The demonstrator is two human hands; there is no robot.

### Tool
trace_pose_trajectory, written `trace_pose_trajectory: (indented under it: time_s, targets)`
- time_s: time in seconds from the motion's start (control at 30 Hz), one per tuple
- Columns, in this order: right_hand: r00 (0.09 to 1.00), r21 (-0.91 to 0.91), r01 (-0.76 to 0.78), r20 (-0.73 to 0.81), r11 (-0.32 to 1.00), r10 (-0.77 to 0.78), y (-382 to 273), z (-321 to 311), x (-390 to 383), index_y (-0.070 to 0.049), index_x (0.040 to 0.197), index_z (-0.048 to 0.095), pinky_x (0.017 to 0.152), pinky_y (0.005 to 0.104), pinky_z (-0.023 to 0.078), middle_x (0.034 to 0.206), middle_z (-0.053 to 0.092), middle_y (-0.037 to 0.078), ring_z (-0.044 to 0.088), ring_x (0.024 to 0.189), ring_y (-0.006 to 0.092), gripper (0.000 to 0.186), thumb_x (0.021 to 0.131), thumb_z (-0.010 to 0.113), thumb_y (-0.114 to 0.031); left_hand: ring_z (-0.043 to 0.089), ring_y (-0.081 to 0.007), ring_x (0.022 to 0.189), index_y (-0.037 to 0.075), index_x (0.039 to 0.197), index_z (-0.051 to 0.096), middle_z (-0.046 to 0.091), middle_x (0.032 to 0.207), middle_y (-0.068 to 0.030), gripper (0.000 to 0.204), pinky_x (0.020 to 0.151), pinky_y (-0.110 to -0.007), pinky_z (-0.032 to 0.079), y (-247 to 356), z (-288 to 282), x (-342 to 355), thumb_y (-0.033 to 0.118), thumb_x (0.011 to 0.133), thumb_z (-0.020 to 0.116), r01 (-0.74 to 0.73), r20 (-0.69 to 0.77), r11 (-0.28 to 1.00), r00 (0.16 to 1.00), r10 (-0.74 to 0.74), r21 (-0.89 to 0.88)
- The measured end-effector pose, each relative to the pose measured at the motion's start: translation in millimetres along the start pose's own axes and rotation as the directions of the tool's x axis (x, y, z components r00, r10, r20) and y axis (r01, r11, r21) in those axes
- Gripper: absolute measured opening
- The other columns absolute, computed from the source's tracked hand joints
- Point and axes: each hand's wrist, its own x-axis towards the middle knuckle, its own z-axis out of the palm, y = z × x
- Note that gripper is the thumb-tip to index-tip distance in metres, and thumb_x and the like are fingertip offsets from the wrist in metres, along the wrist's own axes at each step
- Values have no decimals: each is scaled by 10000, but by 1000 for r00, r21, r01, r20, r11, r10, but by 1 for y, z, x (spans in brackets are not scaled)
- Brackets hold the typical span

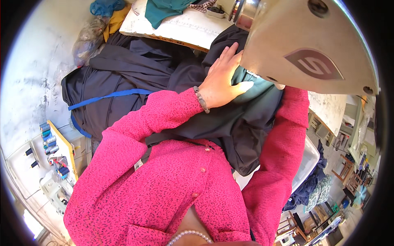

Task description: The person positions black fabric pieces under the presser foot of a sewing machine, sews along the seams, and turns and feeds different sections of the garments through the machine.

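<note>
My left hand (221, 78) lies spread on dark cloth (184, 78), its fingers stretched forward and the thumb pointing right, next to a sewing machine head (271, 53). Under the thumb and beside the machine, a dark green part of the cloth (262, 92) catches the lamp light. The cloth drapes over my lap in loose folds and spreads far to the left, where a blue strip (111, 96) runs across it. My right arm in its pink sleeve (283, 131) reaches up behind the machine head, which hides that hand. The needle area is also hidden.
A white worktable (172, 30) with a teal cloth (164, 11) stands beyond the machine. Plastic bags (88, 37) hang by the left wall. Thread spools (50, 141) and another machine (55, 188) are at lower left. A translucent bin (308, 162) stands to the right.
</note>
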Motion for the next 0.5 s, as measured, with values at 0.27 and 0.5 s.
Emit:
trace_pose_trajectory:
  time_s: [0.27, 0.5]
  targets:
    - [999, 6, 3, 51, 1000, -3, 3, 2, -8, -42, 996, 674, 822, 342, 478, 965, 678, 72, 627, 917, 189, 300, 715, 725, -135, 200, -395, 1390, 36, 1396, 340, 254, 1477, -232, 807, 1102, -467, 244, 3, -6, -7, 336, 749, 716, -22, -31, 999, 999, 20, -45]
    - [991, 7, -3, 135, 1000, 2, 2, 7, -28, -45, 989, 677, 819, 343, 478, 962, 679, 73, 628, 913, 190, 293, 715, 723, -136, 465, -95, 763, 26, 902, 544, 519, 828, -10, 292, 668, -256, 392, -3, -12, -26, 241, 813, 721, 199, -161, 958, 959, -233, -205]
